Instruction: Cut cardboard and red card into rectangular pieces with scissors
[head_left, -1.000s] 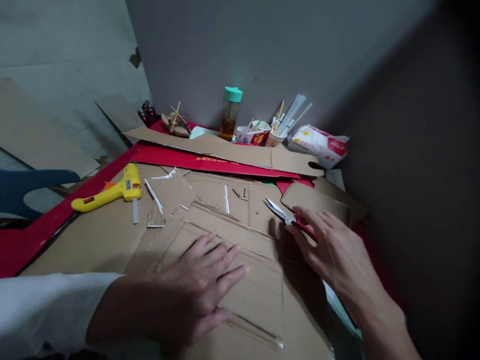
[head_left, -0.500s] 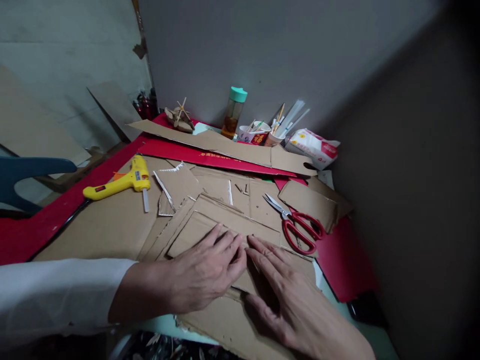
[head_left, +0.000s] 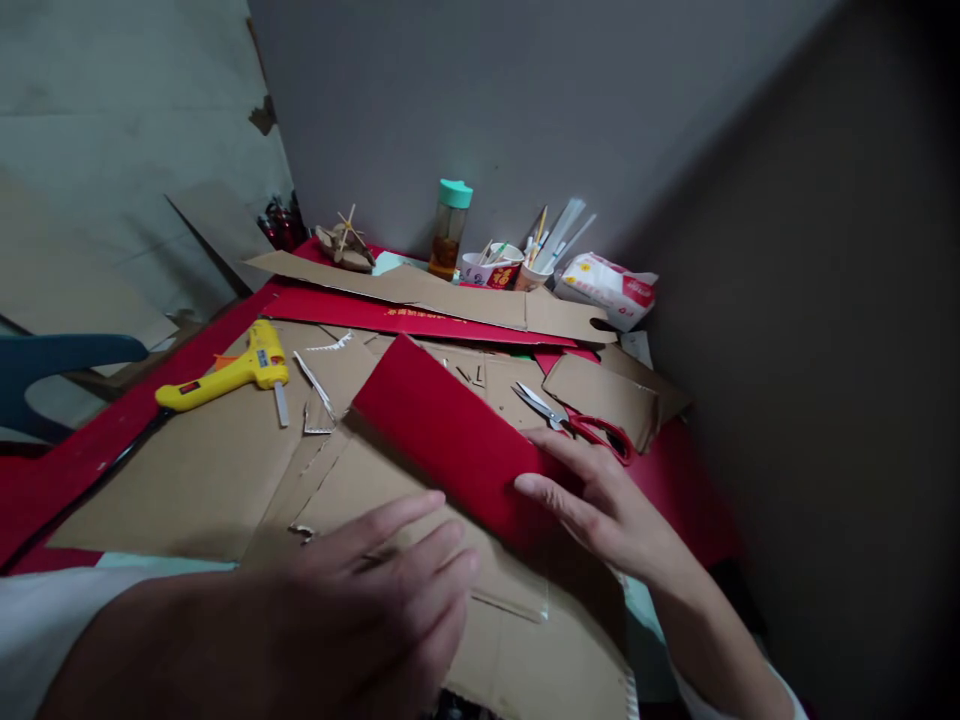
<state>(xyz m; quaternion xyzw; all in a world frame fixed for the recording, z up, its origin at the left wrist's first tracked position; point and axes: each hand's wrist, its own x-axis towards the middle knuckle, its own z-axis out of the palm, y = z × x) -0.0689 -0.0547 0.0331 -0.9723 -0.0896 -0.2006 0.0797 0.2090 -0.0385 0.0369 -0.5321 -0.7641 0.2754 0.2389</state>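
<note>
A red-faced cardboard piece point(head_left: 442, 430) lies tilted over the brown cardboard sheets point(head_left: 202, 470) at the middle of the table. My right hand point(head_left: 600, 500) rests on its right end, fingers stretched flat across it. My left hand point(head_left: 360, 610) hovers close to the camera over the brown cardboard, fingers spread, holding nothing. Red-handled scissors point(head_left: 585, 425) lie just beyond my right hand, partly hidden by it.
A yellow glue gun point(head_left: 225, 375) lies at the left. Along the back wall stand a bottle with a teal cap point(head_left: 450, 230), cups of sticks and pens point(head_left: 517, 265) and a white packet point(head_left: 611, 285). A small stick model point(head_left: 345, 245) and a long cardboard strip point(head_left: 420, 290) sit behind.
The brown cardboard piece under both hands has been turned over and now shows its red face. My left hand has drawn back toward me; my right stays on the piece.
</note>
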